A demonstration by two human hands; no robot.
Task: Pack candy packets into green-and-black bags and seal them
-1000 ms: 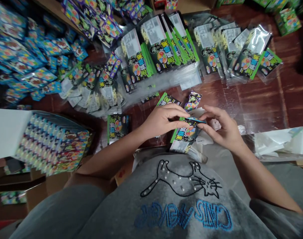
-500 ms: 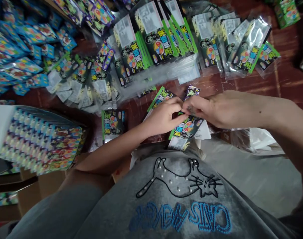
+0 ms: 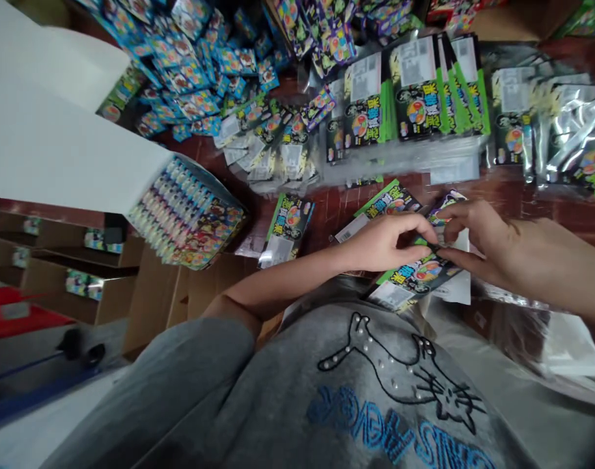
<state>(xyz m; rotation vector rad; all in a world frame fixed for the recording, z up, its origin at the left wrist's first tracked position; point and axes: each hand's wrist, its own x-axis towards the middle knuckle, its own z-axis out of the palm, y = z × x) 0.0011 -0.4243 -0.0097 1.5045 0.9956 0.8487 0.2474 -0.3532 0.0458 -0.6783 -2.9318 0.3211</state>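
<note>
My left hand (image 3: 388, 242) pinches the top edge of a black and green candy packet (image 3: 412, 277), which lies tilted close to my shirt. The fingers of my right hand (image 3: 487, 238) are bent at the packet's right edge, with the thumb touching it beside my left fingertips. What lies between the right fingertips is partly hidden. Just beyond the right hand a small purple packet (image 3: 451, 197) shows. Another black and green packet (image 3: 388, 200) lies behind my left hand, partly covered by it. White paper (image 3: 456, 293) sticks out under the held packet.
Several stacks of black and green packets (image 3: 415, 111) line the back of the dark red table. Blue packets (image 3: 194, 71) are heaped at back left, near purple ones (image 3: 336, 42). A colourful display box (image 3: 194, 215) stands left, beside one loose packet (image 3: 288, 225). Cardboard boxes (image 3: 155, 293) stand below.
The view has swung left, so the table's things sit farther right. My right thumb and fingers have moved apart from their tighter pinch. My left hand stays on the packet.
</note>
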